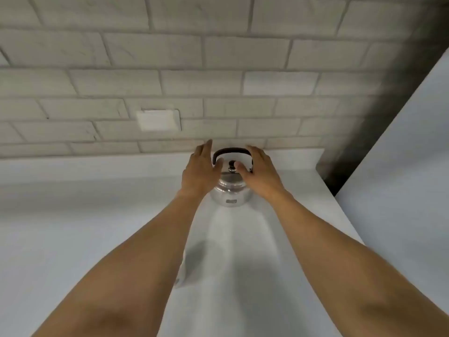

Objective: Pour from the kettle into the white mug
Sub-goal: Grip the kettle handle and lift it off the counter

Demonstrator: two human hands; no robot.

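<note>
So I'm reaching both arms out at the kettle (230,188), which is sitting upright at the back of the white counter (73,227), near the brick wall (170,57). My left hand (200,171) and right hand (260,173) are flanking it, both open, gripping nothing. The dark handle (232,152) is arching side to side between them, about equally close to either hand. I'm not seeing the white mug clearly anywhere.

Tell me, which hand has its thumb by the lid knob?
The right hand: its thumb reaches the kettle lid's knob; the left hand flanks the other side.
</note>
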